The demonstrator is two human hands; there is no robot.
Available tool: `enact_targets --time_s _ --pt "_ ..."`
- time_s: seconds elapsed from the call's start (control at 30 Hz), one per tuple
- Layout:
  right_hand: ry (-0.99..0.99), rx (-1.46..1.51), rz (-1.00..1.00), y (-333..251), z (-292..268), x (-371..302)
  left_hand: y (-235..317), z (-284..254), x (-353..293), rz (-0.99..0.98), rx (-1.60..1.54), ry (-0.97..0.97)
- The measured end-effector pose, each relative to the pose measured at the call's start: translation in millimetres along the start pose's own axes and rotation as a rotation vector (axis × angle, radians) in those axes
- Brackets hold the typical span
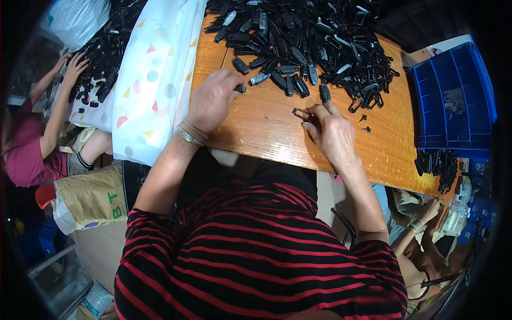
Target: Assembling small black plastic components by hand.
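Observation:
On the wooden table, my left hand is closed with a small black plastic piece showing at its fingertips. Most of that piece is hidden by the fingers. My right hand pinches a slim black plastic frame between thumb and fingers, low over the tabletop. One outstretched finger of the same hand reaches the end of a black oval shell. Beyond both hands spreads a large heap of black plastic parts, long oval shells and open frames, some with grey faces.
Two tiny black pieces lie right of my right hand. A blue plastic crate stands at the right edge. White patterned sheeting covers the left side. Co-workers' hands are at another dark heap, left; another person's arm is at lower right.

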State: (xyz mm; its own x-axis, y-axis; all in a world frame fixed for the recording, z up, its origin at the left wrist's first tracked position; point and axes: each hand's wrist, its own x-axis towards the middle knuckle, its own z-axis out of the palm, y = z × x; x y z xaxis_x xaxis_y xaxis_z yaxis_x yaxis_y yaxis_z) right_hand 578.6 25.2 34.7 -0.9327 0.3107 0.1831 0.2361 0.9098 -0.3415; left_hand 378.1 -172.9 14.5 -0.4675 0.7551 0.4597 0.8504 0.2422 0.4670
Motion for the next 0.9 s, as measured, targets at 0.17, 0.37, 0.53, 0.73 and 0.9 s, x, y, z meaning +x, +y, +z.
enact_targets --time_s 0.17,0.37,0.53,0.73,0.9 --pt "-0.095 -0.045 -0.015 -4 0 7 6 -16 1 -0.063 0.153 -0.143" --pt "0.016 0.284 -0.004 -17 10 10 4 -7 -7 -0.198 -0.134 -0.199" --pt "0.196 0.669 0.105 -41 25 11 36 18 -8 -0.531 -1.435 -0.044" --pt "0.283 0.775 0.085 -51 31 12 53 36 -12 -0.579 -1.627 0.031" --pt "0.287 0.832 0.072 -49 36 10 52 32 -12 -0.584 -1.572 0.058"
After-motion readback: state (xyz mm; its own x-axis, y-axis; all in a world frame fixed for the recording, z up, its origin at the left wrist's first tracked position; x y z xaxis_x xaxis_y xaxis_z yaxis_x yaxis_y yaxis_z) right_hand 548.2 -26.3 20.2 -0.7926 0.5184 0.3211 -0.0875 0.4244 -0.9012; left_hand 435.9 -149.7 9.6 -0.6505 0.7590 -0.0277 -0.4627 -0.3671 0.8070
